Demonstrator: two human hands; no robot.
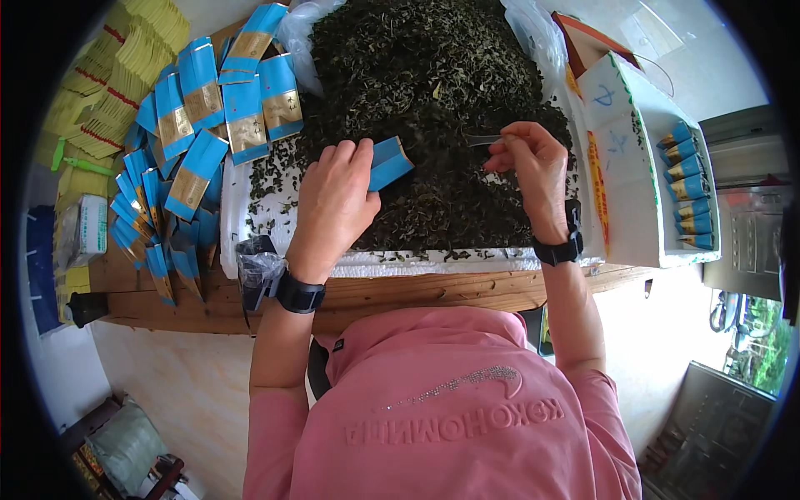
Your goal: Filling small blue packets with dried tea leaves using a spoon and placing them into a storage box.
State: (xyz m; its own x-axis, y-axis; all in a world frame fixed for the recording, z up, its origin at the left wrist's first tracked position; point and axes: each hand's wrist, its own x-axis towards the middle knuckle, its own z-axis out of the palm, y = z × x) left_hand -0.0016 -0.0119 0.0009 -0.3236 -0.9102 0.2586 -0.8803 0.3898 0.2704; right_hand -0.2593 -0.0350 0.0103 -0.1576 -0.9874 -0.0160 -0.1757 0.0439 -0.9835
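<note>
My left hand (334, 197) holds a blue paper-like packet (390, 164) tilted above a broad heap of dark dried leaves (431, 69) that look like tea. The packet's gold-edged end points right, towards my other hand. Pinched between the thumb and fingers of my right hand (534, 169) is a small, thin, translucent plastic tool (482, 140), perhaps a scoop. Its left end is just over the leaves and hard to make out. The leaves lie in a shallow white foam tray (437, 267), and some are scattered along its near rim.
Many blue-and-gold packets (197, 169) are piled on the wooden table (387, 294) at left. Beyond them stand stacks of yellow packets (125, 81) with red bands. A white foam box (631, 162) at right holds a row of packets (684, 175). Clear plastic film (534, 31) borders the heap.
</note>
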